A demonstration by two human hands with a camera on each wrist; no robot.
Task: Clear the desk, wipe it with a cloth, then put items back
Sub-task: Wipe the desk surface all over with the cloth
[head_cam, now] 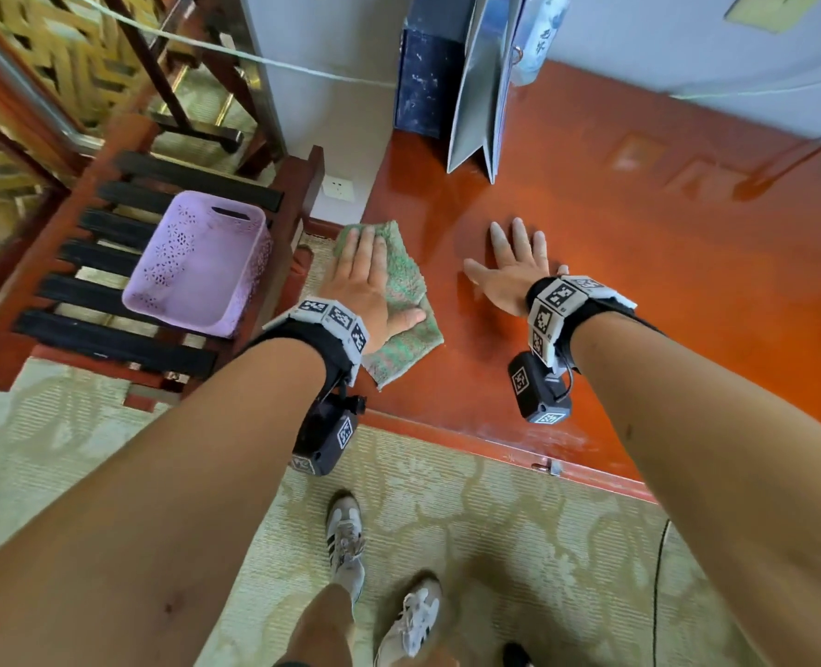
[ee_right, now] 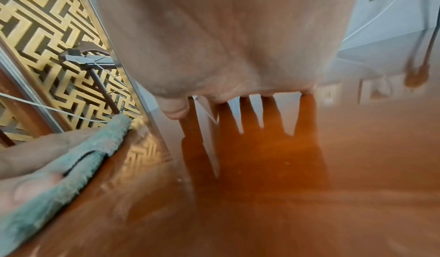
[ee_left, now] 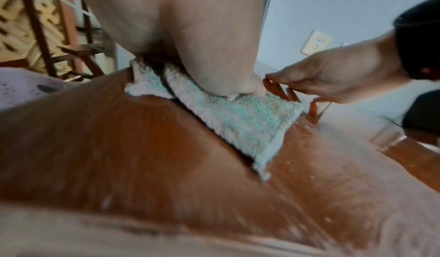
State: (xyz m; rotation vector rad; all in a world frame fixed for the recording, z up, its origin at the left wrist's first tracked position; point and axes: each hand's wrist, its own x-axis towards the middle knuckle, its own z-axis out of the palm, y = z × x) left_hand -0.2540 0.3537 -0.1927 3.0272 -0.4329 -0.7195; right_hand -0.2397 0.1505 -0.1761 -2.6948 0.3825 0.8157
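Green terry cloth (head_cam: 401,291) is pressed flat at the left end of the red lacquered desk (head_cam: 639,262).

The cloth is held down by the left hand (head_cam: 367,286), fingers straight; the right hand (head_cam: 512,272) is spread, palm down, on bare wood beside it. Overlapping strokes under even pressure are advised, carried to the edge and toward the paper bag (head_cam: 483,89).

Even, bright daylight is seen throughout. Pale glare is thrown across the glossy desk (head_cam: 639,262), and both wrist views are smeared by motion blur (edges are bent by the wide lenses).
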